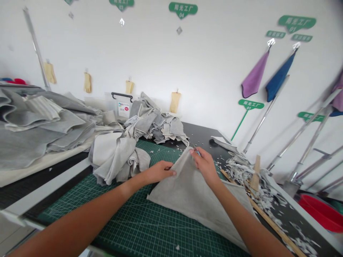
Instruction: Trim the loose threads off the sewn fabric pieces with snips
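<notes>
A grey piece of cloth [187, 185] lies slanted over the green cutting mat [128, 221], its upper corner raised between my hands. My left hand [158, 172] pinches the cloth's left edge between thumb and fingers. Closed near the raised corner, my right hand [205, 164] grips a small blue-handled tool [197, 150] with a thin dark tip. The tip points up and left, along the cloth's edge. Whether it is a blade or small scissors I cannot make out. A bundle of folded grey cloth [115, 157] rests to the left of my left hand.
A heap of grey cloths [157, 121] stands behind the mat beside a clear plastic bin [123, 107]. Large grey sheets [48, 132] are stacked at left. At right lie white scraps [268, 189], a wooden strip [276, 225] and a wooden block [255, 173]. A red basin [321, 212] stands beyond the table edge.
</notes>
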Tool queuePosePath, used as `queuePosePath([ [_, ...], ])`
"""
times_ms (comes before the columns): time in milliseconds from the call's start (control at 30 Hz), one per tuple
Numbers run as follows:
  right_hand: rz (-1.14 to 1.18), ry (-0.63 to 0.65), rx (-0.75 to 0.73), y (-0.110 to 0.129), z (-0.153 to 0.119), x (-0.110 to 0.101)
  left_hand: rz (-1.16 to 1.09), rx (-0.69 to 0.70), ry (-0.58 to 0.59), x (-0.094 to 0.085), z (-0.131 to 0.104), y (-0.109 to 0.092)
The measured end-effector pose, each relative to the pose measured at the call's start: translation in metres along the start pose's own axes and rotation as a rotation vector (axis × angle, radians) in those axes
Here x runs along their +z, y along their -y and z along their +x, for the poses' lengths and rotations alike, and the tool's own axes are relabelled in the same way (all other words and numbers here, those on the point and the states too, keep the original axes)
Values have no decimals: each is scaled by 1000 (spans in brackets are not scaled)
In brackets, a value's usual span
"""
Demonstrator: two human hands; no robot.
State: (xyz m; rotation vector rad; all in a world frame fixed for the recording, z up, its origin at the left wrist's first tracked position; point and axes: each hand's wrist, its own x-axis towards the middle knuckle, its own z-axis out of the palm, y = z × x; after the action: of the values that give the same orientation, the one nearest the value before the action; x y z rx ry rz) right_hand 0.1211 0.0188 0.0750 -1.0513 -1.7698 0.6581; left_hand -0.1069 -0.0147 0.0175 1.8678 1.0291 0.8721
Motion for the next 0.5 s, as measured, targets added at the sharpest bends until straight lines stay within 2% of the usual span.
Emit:
queuePosePath([
  [133, 110, -156, 6, 26, 16, -34, 108, 15, 0, -11, -4, -21],
  [267, 200, -256, -78, 58, 27, -69, 115, -3, -33, -20, -6, -46],
  [333, 243, -296, -128, 76, 28, -85, 168, -3, -131, -26, -6, -59],
  [400, 283, -340, -171, 94, 27, -99, 195, 27, -296, -36, -5, -74],
  [500, 336, -381, -217, 117, 23, -116, 67, 101, -538, -54, -8, -102],
])
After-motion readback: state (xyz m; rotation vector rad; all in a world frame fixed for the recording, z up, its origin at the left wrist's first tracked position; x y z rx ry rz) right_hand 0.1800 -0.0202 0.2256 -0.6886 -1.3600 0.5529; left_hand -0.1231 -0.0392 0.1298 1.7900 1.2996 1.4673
